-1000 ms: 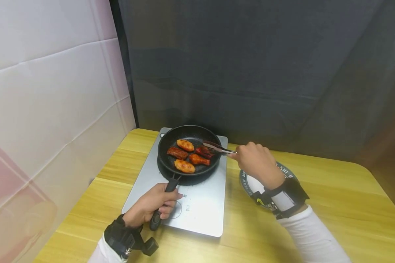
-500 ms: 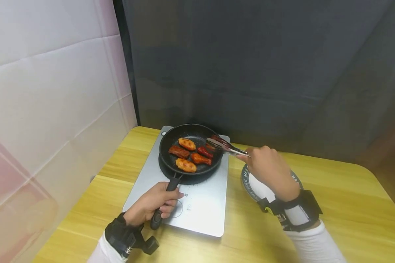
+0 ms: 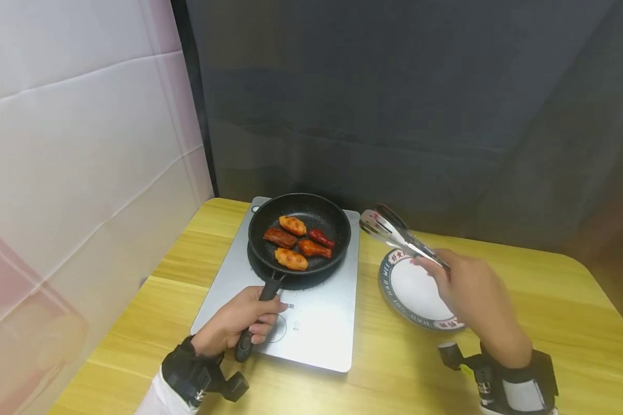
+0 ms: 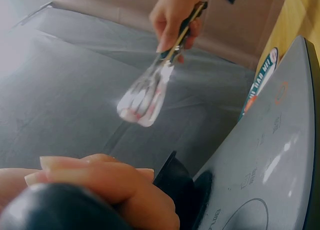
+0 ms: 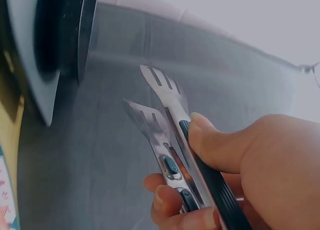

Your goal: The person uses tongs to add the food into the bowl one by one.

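Observation:
My left hand (image 3: 241, 320) grips the handle (image 3: 271, 288) of a black frying pan (image 3: 324, 210). In the pan lie two orange chicken wings (image 3: 291, 259), a browned slab of ribs (image 3: 280, 237), an orange drumstick (image 3: 314, 248) and a darker red one. Metal food tongs (image 3: 394, 231) are held in my right hand (image 3: 477, 294), up in the air to the right of the pan. Their slotted tips stand apart with nothing between them in the right wrist view, where my thumb and fingers (image 5: 215, 147) wrap the dark-green grips.
The pan stands on a silver induction cooker (image 3: 316, 334). To its right, partly below my right hand, a round white plate (image 3: 412, 288) with a dark lettered rim sits on the yellow wooden table (image 3: 540, 300). A dark curtain hangs behind, a pale one on the left.
My right hand has drawn the tongs out of the pan, rightward and toward the plate side. The tongs' tips have left the red drumstick. My left hand keeps its grip on the handle.

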The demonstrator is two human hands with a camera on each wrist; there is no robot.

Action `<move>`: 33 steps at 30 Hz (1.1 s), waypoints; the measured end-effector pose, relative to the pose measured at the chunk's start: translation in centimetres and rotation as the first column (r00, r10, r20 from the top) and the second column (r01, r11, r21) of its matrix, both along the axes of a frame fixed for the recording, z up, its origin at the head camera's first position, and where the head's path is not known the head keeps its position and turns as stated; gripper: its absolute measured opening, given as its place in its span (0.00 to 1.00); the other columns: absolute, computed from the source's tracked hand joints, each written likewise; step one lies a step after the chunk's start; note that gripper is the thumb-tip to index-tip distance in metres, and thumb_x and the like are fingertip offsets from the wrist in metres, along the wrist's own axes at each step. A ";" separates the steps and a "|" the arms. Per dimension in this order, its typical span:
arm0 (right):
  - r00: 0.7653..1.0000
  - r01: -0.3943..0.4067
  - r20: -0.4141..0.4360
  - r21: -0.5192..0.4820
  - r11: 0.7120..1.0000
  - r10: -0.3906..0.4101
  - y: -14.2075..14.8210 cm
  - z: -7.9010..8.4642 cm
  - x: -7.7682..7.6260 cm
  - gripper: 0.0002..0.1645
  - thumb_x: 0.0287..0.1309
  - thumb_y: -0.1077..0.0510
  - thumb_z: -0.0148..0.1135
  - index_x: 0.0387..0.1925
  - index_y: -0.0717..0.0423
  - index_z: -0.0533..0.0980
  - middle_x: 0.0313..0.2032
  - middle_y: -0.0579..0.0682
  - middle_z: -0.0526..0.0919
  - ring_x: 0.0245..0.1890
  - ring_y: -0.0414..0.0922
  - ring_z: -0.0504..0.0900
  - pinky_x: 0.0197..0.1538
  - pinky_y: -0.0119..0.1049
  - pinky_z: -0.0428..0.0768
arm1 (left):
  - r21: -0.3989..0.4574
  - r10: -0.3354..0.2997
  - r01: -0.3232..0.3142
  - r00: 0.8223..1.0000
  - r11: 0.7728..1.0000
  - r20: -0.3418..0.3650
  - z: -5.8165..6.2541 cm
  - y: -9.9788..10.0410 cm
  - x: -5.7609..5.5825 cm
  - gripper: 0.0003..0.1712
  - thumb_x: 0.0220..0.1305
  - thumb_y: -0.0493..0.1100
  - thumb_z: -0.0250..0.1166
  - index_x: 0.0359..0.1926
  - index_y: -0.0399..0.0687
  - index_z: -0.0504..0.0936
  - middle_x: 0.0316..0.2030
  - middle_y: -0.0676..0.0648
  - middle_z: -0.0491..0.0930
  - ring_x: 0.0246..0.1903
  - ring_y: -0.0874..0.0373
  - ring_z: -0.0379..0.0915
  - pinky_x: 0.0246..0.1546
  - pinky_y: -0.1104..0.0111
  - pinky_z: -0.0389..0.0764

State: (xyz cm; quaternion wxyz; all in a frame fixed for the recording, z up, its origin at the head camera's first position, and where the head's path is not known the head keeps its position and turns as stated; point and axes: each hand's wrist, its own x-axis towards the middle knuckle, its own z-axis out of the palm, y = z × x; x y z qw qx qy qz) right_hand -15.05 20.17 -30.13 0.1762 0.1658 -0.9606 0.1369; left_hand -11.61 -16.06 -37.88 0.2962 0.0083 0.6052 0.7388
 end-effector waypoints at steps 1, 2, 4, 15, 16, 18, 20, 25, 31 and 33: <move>1.000 0.014 0.014 -0.008 1.000 -0.014 0.4 -0.2 0.0 0.19 0.62 0.47 0.61 0.37 0.62 0.78 0.17 0.48 0.71 0.17 0.46 0.67 0.18 0.37 0.64 | -0.002 -0.004 0.004 1.000 1.000 -0.005 0.0 -0.1 0.0 0.13 0.63 0.34 0.58 0.28 0.44 0.61 0.14 0.55 0.57 0.10 0.67 0.51 0.08 0.77 0.57; 0.999 0.027 0.027 -0.018 0.999 -0.027 0.9 -0.4 0.0 0.20 0.62 0.47 0.61 0.39 0.62 0.78 0.18 0.49 0.74 0.18 0.47 0.69 0.19 0.39 0.65 | -0.003 -0.007 0.007 1.000 1.000 -0.010 0.0 -0.1 0.0 0.13 0.63 0.34 0.58 0.28 0.44 0.61 0.14 0.55 0.57 0.10 0.67 0.51 0.08 0.77 0.57; 0.997 0.049 0.054 -0.027 0.998 -0.047 1.8 -0.9 0.0 0.22 0.62 0.48 0.60 0.43 0.64 0.77 0.21 0.52 0.77 0.19 0.49 0.70 0.20 0.41 0.67 | -0.003 -0.013 0.013 1.000 1.000 -0.015 0.0 -0.2 0.0 0.14 0.64 0.34 0.57 0.27 0.44 0.60 0.14 0.55 0.57 0.10 0.67 0.51 0.08 0.77 0.57; 0.972 0.141 0.186 0.015 0.990 -0.142 6.1 -2.4 -0.1 0.32 0.64 0.40 0.56 0.47 0.67 0.76 0.21 0.50 0.75 0.22 0.50 0.71 0.22 0.39 0.67 | -0.001 -0.014 0.014 1.000 1.000 -0.011 -0.2 -0.3 0.1 0.14 0.64 0.34 0.58 0.27 0.44 0.60 0.15 0.55 0.58 0.10 0.66 0.51 0.08 0.77 0.58; 0.969 0.149 0.196 0.029 0.988 -0.152 6.5 -2.5 -0.1 0.32 0.63 0.39 0.56 0.47 0.67 0.76 0.22 0.53 0.76 0.22 0.51 0.72 0.21 0.40 0.68 | 0.003 -0.015 0.015 1.000 1.000 -0.011 -0.2 -0.3 0.0 0.14 0.64 0.34 0.57 0.27 0.45 0.60 0.15 0.55 0.58 0.10 0.67 0.51 0.08 0.77 0.57; 0.957 0.162 0.235 0.053 0.985 -0.170 7.1 -2.7 -0.2 0.36 0.63 0.36 0.55 0.48 0.67 0.76 0.26 0.60 0.79 0.24 0.55 0.75 0.21 0.44 0.71 | 0.004 -0.019 0.019 1.000 1.000 -0.016 -0.3 -0.3 0.0 0.14 0.64 0.34 0.57 0.26 0.45 0.60 0.14 0.55 0.57 0.10 0.67 0.51 0.08 0.77 0.57; 0.942 0.173 0.276 0.080 0.982 -0.188 7.7 -2.9 -0.2 0.39 0.62 0.32 0.52 0.50 0.65 0.75 0.34 0.66 0.80 0.30 0.62 0.78 0.23 0.49 0.74 | 0.004 -0.019 0.019 1.000 1.000 -0.020 -0.3 -0.3 0.0 0.15 0.64 0.34 0.57 0.26 0.45 0.60 0.14 0.55 0.57 0.10 0.67 0.51 0.08 0.77 0.57; 0.938 0.169 0.288 0.113 0.979 -0.195 8.8 -3.5 -0.6 0.41 0.60 0.29 0.51 0.54 0.61 0.75 0.43 0.72 0.78 0.38 0.70 0.77 0.22 0.54 0.74 | 0.007 -0.014 0.015 1.000 1.000 -0.019 -0.2 -0.2 0.0 0.15 0.64 0.34 0.58 0.26 0.45 0.60 0.14 0.55 0.57 0.10 0.67 0.51 0.08 0.77 0.57; 0.936 0.164 0.293 0.137 0.977 -0.198 9.7 -4.7 -1.3 0.42 0.61 0.30 0.50 0.55 0.62 0.74 0.45 0.73 0.77 0.40 0.72 0.76 0.24 0.55 0.76 | 0.008 -0.013 0.013 1.000 1.000 -0.012 -0.2 0.0 0.0 0.14 0.64 0.33 0.57 0.26 0.45 0.60 0.14 0.55 0.57 0.10 0.67 0.51 0.07 0.77 0.57; 0.930 0.161 0.310 0.148 0.976 -0.200 9.9 -5.1 -1.4 0.41 0.61 0.30 0.50 0.56 0.62 0.74 0.44 0.72 0.78 0.40 0.72 0.76 0.23 0.54 0.76 | 0.011 -0.011 0.011 1.000 1.000 -0.004 -0.2 0.1 -0.1 0.14 0.64 0.33 0.56 0.27 0.45 0.60 0.14 0.55 0.57 0.10 0.67 0.51 0.07 0.77 0.57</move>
